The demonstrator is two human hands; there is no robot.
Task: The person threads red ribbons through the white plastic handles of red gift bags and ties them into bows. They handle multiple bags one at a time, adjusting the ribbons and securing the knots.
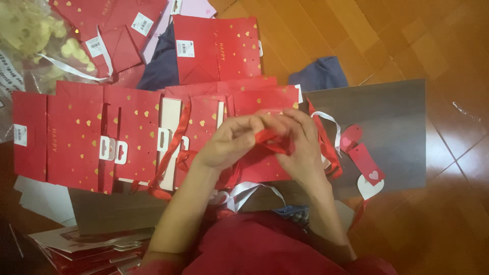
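Both my hands meet over a flat red gift bag [265,102] with gold hearts. My left hand [232,142] and my right hand [300,145] pinch a red ribbon [272,142] between their fingertips. More red ribbon [170,153] loops off to the left and down past my wrists. The bag lies on a grey board [392,132] set on the floor.
Several flat red gift bags [76,137] overlap to the left, another red bag [216,48] behind. Red heart tags [364,163] and white ribbon [331,125] lie right of my hands. A clear sack of gold pieces [30,30] sits top left, wooden floor [433,40] to the right.
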